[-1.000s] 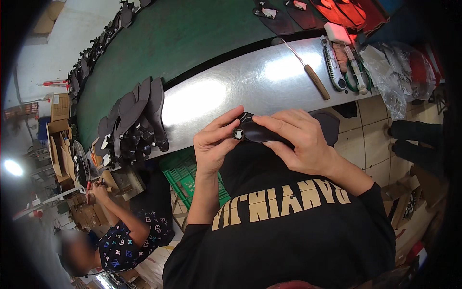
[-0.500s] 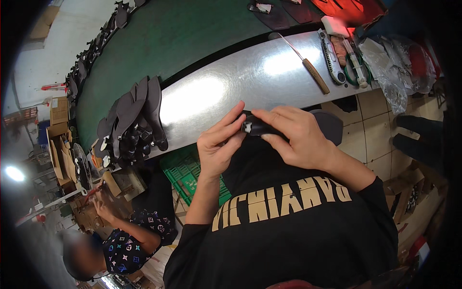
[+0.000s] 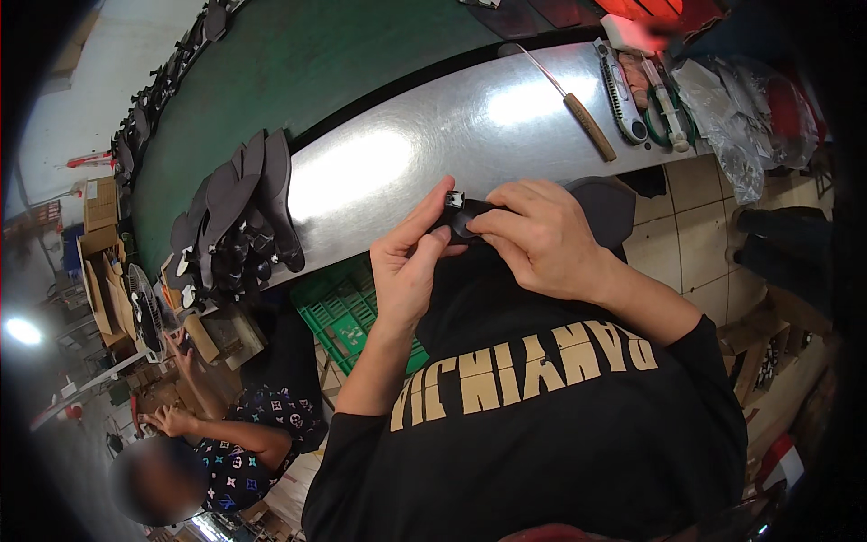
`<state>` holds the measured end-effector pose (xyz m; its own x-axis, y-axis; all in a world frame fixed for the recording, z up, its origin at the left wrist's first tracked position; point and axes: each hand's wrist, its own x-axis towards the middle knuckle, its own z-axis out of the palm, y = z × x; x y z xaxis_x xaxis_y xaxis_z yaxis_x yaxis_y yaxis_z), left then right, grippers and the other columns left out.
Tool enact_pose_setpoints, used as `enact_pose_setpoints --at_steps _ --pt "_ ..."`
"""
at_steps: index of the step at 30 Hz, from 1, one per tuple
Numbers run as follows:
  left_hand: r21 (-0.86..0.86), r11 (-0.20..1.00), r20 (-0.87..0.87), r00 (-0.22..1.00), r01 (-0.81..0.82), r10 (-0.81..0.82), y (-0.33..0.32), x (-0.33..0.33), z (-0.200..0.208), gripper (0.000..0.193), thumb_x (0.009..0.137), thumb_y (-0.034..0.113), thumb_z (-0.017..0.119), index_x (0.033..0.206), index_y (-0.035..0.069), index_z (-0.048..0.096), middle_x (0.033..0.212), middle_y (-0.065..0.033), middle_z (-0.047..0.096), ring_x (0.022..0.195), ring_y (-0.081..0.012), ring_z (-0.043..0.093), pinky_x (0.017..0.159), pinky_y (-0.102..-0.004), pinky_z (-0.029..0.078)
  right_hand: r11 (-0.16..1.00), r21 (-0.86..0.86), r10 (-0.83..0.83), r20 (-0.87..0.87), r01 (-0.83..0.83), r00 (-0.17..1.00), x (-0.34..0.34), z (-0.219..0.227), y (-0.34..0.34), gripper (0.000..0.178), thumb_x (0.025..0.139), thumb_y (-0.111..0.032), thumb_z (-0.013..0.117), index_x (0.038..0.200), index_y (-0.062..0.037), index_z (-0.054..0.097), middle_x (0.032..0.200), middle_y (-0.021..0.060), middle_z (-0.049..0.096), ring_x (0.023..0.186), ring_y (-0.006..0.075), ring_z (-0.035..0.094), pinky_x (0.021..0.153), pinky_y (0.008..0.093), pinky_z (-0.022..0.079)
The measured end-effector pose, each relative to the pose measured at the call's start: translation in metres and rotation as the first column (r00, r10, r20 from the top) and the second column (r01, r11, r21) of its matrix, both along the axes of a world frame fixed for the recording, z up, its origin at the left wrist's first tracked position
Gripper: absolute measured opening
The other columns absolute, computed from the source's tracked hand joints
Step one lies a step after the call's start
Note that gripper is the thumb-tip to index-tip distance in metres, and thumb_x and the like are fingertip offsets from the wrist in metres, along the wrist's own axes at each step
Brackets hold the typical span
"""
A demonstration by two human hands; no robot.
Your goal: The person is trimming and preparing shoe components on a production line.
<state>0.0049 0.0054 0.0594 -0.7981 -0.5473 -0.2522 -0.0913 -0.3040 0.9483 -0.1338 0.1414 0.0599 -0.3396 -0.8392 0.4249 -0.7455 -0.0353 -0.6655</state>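
Over my lap, in front of the metal bench edge, a dark sandal (image 3: pixel 601 210) lies across both hands. Its flat grey-black sole sticks out behind my right hand, and its glossy black strap end with a small white patch shows between the hands. My left hand (image 3: pixel 411 253) is closed round the strap end, index finger stretched along it and thumb beneath. The fingers of my right hand (image 3: pixel 546 237) pinch the black strap; the palm hides the middle of the sandal. A pile of similar dark sandals (image 3: pixel 230 203) rests on the bench to the left.
On the metal bench (image 3: pixel 424 144) lie a wooden-handled tool (image 3: pixel 587 126), a utility knife (image 3: pixel 619 95) and a syringe (image 3: pixel 666 108). Plastic bags (image 3: pixel 722 108) hang at the right edge. Beyond runs a green belt (image 3: pixel 361 54). Below left is a green crate (image 3: pixel 339 312); a co-worker (image 3: pixel 244 443) sits nearby.
My fingers have shifted on the sandal; its strap end now tilts up, and my right fingers have moved onto the strap. The co-worker's hands have moved apart. The whole view has shifted slightly.
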Motion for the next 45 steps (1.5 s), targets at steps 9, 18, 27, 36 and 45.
enact_pose_setpoints --at_steps 9,18,27,36,45 --pt "0.029 0.999 0.011 1.0 0.026 -0.026 -0.006 0.002 -0.015 0.041 0.08 -0.011 0.056 0.119 -0.002 0.063 0.122 -0.0145 0.063 0.096 -0.0138 0.064 0.067 -0.0219 0.056 0.973 0.092 0.169 0.338 -0.211 0.926 -0.01 -0.009 0.008 0.025 0.07 -0.005 0.073 0.094 -0.0088 0.067 0.092 0.0086 0.057 0.084 0.0267 0.058 0.071 0.0343 0.045" --pt "0.026 1.0 0.034 0.999 0.005 -0.006 -0.007 -0.006 -0.01 0.039 0.079 -0.01 0.056 0.117 -0.003 0.064 0.118 -0.0132 0.065 0.089 -0.0123 0.065 0.064 -0.0219 0.057 0.995 0.072 0.045 0.301 -0.07 0.952 0.001 -0.015 0.005 0.022 0.068 -0.012 0.076 0.085 -0.0117 0.063 0.084 0.0057 0.054 0.079 0.0257 0.058 0.07 0.0367 0.043" --pt "0.399 0.917 -0.029 0.999 -0.013 0.027 -0.013 -0.005 0.01 0.043 0.087 -0.001 0.052 0.129 -0.002 0.054 0.123 -0.0145 0.062 0.079 -0.0103 0.066 0.058 -0.0199 0.057 0.993 -0.112 0.041 0.04 -0.036 0.998 0.0 -0.02 0.008 0.026 0.066 -0.013 0.078 0.089 -0.0118 0.066 0.089 0.0071 0.058 0.077 0.0248 0.058 0.064 0.0346 0.04" --pt "0.28 0.942 0.125 0.966 0.185 -0.227 -0.024 -0.003 0.008 0.036 0.09 0.009 0.055 0.123 -0.004 0.057 0.098 -0.0088 0.067 0.072 -0.0084 0.064 0.058 -0.0206 0.055 0.994 -0.1 -0.042 0.093 0.051 0.995 0.0 -0.009 0.013 0.04 0.078 -0.006 0.071 0.115 -0.005 0.055 0.078 0.0052 0.063 0.07 0.0223 0.061 0.066 0.0338 0.043" --pt "0.137 0.971 0.229 0.948 0.194 -0.222 -0.013 -0.004 0.008 0.023 0.091 0.009 0.06 0.111 0.0 0.065 0.088 -0.0012 0.066 0.072 -0.0043 0.06 0.061 -0.0176 0.05 0.999 -0.017 -0.032 0.157 0.035 0.987 0.006 -0.019 0.016 0.038 0.075 -0.005 0.074 0.11 -0.0033 0.059 0.085 0.0066 0.068 0.073 0.0226 0.062 0.067 0.0317 0.047"
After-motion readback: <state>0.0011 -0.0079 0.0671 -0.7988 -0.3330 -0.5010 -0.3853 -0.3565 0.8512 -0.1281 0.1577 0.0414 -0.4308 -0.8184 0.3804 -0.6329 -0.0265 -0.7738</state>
